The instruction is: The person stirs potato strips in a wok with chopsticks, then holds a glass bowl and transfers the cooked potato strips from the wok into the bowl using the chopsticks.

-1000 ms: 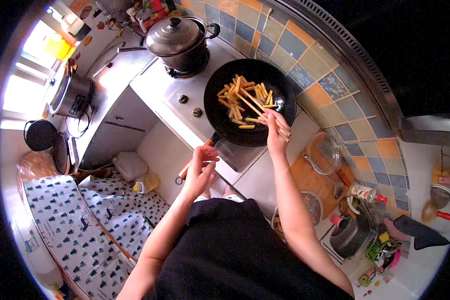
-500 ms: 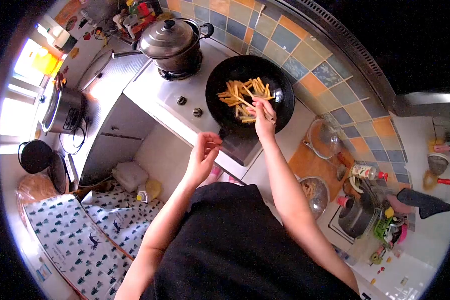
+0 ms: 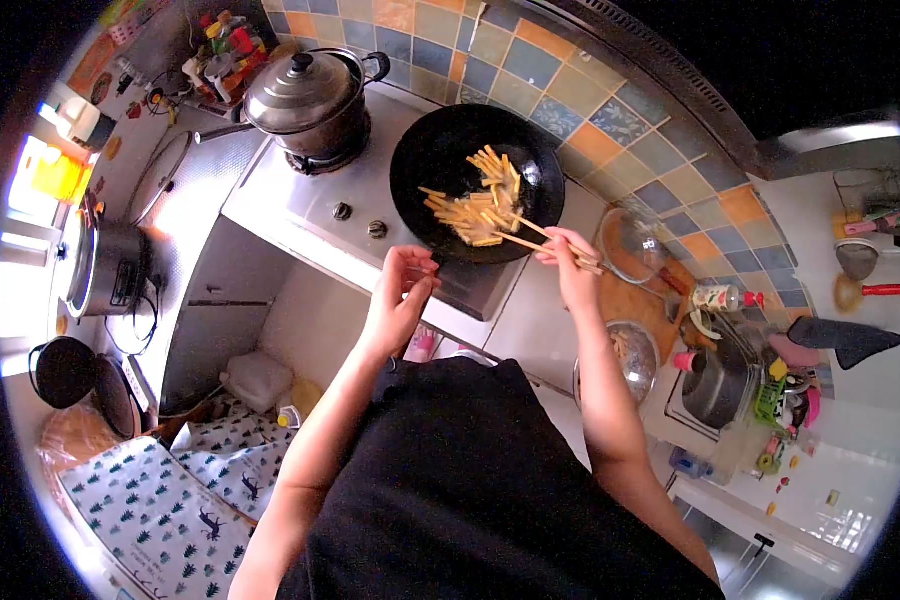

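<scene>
Right hand (image 3: 570,262) pinching chopsticks (image 3: 522,240), tips at fries (image 3: 482,212) in black wok (image 3: 425,160) on stove (image 3: 305,208), beside lidded pot (image 3: 303,97). Left hand (image 3: 400,300) curled near wok; can't tell if gripping anything.

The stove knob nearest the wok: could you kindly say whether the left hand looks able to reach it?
Probably yes: the left hand is close to that knob, with only bare stovetop visible between them, though whether it is holding something is unclear.
</scene>
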`<control>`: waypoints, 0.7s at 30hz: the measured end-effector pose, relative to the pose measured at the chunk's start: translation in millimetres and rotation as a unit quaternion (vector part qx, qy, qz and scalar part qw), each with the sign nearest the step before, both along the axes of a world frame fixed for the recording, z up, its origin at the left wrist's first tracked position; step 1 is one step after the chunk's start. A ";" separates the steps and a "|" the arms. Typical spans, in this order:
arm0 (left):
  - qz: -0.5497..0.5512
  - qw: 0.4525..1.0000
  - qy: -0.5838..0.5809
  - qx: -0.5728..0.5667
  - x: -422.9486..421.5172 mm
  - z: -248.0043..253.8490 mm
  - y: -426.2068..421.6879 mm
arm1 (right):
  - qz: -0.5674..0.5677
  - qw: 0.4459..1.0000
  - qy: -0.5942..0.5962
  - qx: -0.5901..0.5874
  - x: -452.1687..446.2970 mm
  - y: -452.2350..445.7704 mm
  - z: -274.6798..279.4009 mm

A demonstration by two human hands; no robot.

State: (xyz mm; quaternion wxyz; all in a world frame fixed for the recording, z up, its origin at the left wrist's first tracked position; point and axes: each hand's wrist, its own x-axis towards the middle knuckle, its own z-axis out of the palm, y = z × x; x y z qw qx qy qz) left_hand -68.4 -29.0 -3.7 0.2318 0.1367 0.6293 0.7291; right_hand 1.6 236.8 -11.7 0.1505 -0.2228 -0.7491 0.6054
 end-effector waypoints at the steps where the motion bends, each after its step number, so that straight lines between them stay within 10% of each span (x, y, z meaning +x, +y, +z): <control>1: -0.001 1.000 0.008 -0.003 -1.3 0.1 0.1 | -0.004 0.999 0.017 -0.034 5.4 3.8 3.3; 9: 0.006 1.000 0.015 -0.009 -3.2 -4.7 2.2 | 0.161 0.982 0.037 0.095 12.9 -17.7 5.2; 21: 0.022 1.000 -0.014 -0.002 3.1 -4.8 5.4 | 0.110 0.950 0.109 0.273 -35.4 -18.8 -11.3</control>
